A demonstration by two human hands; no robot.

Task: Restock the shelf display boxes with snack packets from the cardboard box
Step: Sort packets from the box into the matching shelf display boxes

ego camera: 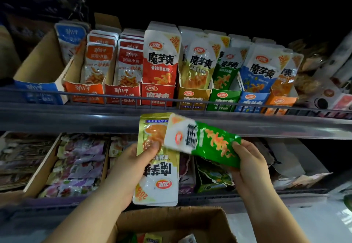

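My left hand [131, 170] grips a small stack of gold-and-white snack packets [158, 181], held upside down below the upper shelf rail. My right hand [249, 164] holds a green-and-white packet [205, 143] tilted on its side, its white end overlapping the gold stack. Above, on the upper shelf, stand the gold display box [192, 97] and the green display box [222, 99], both with packets upright in them. The open cardboard box [215, 221] sits at the bottom centre, with a few packets visible inside.
A wire rail [95, 95] runs along the upper shelf front. Red [158, 95], blue [251, 100] and orange [280, 103] display boxes flank the gold and green ones. The lower shelf holds trays of purple packets [76, 164] and green packets [213, 178].
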